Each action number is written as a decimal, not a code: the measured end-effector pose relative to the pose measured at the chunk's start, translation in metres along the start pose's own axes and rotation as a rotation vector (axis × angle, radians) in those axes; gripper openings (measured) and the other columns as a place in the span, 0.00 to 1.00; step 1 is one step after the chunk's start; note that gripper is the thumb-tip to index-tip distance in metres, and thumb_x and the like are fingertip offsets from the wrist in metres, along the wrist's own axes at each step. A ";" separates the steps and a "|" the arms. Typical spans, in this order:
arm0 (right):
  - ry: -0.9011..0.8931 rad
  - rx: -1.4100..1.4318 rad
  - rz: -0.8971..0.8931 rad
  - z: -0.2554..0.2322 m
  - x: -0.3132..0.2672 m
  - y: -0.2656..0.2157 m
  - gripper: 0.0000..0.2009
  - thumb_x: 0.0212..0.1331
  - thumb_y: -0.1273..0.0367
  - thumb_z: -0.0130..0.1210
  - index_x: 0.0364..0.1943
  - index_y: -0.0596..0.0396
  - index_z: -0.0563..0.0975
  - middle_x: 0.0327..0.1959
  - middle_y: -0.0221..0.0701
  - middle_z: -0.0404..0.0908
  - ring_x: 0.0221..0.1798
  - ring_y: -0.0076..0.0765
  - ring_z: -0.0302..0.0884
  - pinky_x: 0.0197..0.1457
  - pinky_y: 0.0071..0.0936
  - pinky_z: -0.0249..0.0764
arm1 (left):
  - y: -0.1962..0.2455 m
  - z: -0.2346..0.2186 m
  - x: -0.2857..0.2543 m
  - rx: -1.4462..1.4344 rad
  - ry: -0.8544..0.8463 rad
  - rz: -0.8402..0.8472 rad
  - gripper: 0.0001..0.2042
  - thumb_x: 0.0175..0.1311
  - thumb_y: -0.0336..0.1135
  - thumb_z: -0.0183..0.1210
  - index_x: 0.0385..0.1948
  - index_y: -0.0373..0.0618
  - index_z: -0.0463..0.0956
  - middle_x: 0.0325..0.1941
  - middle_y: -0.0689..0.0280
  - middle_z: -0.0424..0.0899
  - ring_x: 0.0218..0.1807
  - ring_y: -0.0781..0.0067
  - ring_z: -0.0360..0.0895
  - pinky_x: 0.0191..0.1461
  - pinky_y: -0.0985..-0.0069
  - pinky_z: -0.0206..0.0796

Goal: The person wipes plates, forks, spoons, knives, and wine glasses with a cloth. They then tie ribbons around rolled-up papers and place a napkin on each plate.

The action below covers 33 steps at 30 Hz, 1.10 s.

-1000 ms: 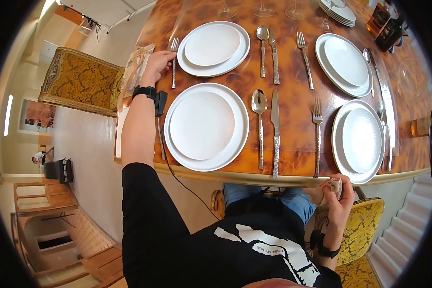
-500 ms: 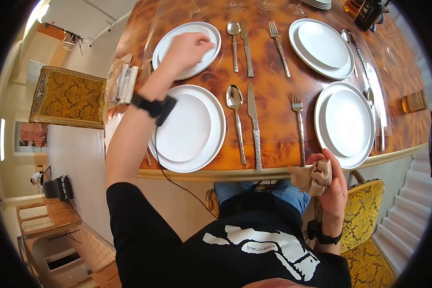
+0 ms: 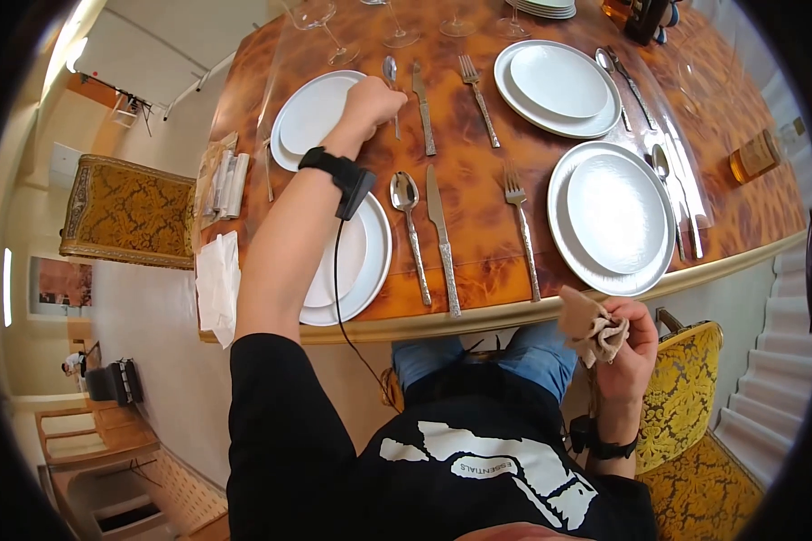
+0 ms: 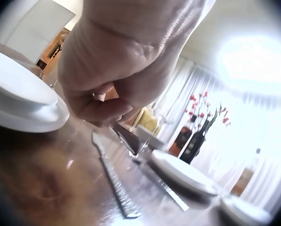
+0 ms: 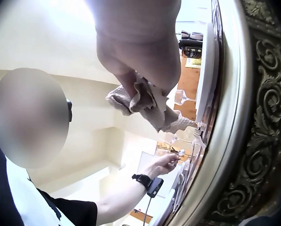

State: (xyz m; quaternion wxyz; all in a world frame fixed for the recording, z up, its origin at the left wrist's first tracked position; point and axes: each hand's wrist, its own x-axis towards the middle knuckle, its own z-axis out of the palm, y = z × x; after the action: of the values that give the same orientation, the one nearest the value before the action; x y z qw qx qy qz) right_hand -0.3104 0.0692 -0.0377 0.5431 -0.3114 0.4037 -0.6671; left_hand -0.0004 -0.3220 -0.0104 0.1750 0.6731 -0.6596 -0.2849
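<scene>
My left hand (image 3: 368, 110) reaches over the right side of the far left plate (image 3: 299, 117). Its fingers pinch a spoon (image 4: 127, 140), whose bowl end points away from the fingers in the left wrist view. A knife (image 3: 424, 113) lies just right of that spoon, and a fork (image 3: 480, 101) lies further right. Near the front edge, my right hand (image 3: 630, 356) grips a crumpled beige cloth (image 3: 595, 332), bunched between fingers and thumb; in the right wrist view the cloth (image 5: 147, 101) hangs from the fingers.
A near left plate (image 3: 374, 270) is partly hidden under my left forearm. Another spoon (image 3: 406, 194), knife (image 3: 442, 243) and fork (image 3: 517, 203) lie beside it. Two-plate stacks (image 3: 559, 86) stand to the right. Wine glasses (image 3: 341, 50) are at the back, a bottle (image 3: 753, 158) at right.
My left hand has moved from the fork left of the far plate, across that plate, to the spoon on its right. The right hand still holds the cloth, turned differently.
</scene>
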 end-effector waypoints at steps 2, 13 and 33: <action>-0.040 0.081 -0.071 0.005 0.004 -0.004 0.09 0.56 0.75 0.62 0.40 0.60 0.75 0.53 0.43 0.73 0.49 0.37 0.78 0.55 0.33 0.77 | 0.002 -0.023 -0.024 -0.194 -0.028 0.049 0.09 0.54 0.33 0.59 0.28 0.36 0.80 0.24 0.58 0.83 0.23 0.69 0.78 0.25 0.72 0.68; -0.002 0.330 -0.230 0.083 0.086 0.026 0.16 0.64 0.80 0.50 0.55 0.59 0.76 0.70 0.44 0.64 0.67 0.44 0.68 0.69 0.41 0.69 | 0.041 0.008 -0.294 -0.739 -0.415 0.118 0.09 0.69 0.29 0.53 0.47 0.39 0.73 0.25 0.71 0.76 0.17 0.90 0.63 0.21 0.88 0.53; 0.067 -0.061 -0.146 0.111 0.077 0.036 0.05 0.63 0.80 0.51 0.38 0.58 0.77 0.40 0.27 0.79 0.34 0.16 0.73 0.37 0.13 0.68 | 0.011 0.063 -0.322 -0.887 -0.558 0.021 0.08 0.71 0.34 0.53 0.41 0.40 0.77 0.28 0.72 0.79 0.24 0.90 0.68 0.25 0.88 0.57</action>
State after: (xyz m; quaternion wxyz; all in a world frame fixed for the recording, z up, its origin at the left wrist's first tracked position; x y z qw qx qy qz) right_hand -0.2155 -0.0313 -0.0175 0.4694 -0.3338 0.4181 -0.7024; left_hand -0.0369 0.0042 -0.0036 0.2635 0.4262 -0.5037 -0.7037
